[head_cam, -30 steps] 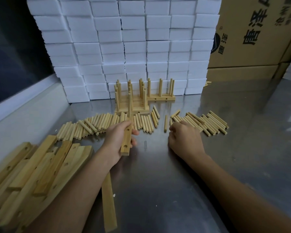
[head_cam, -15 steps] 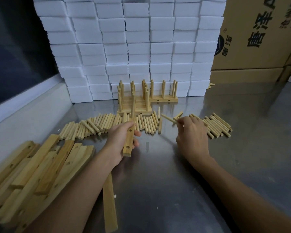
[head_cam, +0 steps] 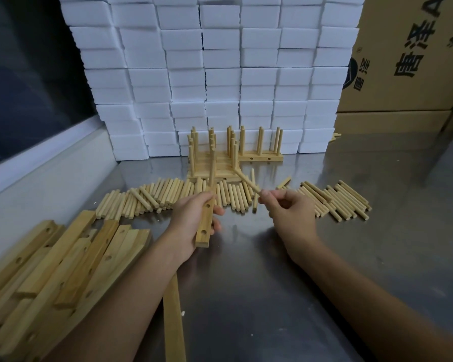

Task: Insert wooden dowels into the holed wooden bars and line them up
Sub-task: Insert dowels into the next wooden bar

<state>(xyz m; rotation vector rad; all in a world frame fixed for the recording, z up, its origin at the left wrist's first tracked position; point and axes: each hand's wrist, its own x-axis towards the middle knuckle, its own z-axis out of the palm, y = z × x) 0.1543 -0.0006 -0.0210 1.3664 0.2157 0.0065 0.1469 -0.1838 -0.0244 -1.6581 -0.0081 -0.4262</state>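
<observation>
My left hand (head_cam: pixel 191 218) grips a holed wooden bar (head_cam: pixel 205 226) above the steel table, with one dowel (head_cam: pixel 211 168) standing up from its far end. Two empty holes show on the bar's near part. My right hand (head_cam: pixel 289 212) pinches a loose dowel (head_cam: pixel 246 181) that points up and to the left, its tip just right of the bar. Loose dowels (head_cam: pixel 152 195) lie in a row behind my hands, with more dowels (head_cam: pixel 343 199) to the right. Finished bars with upright dowels (head_cam: pixel 220 158) stand lined up at the back.
A pile of holed wooden bars (head_cam: pixel 63 259) lies at the near left, and a single bar (head_cam: pixel 174 320) lies under my left forearm. White foam blocks (head_cam: pixel 220 74) are stacked behind the table. Cardboard boxes (head_cam: pixel 408 61) stand at the back right.
My right hand picked a dowel from the right pile and carried it left towards the bar. My left hand kept holding the bar almost still.
</observation>
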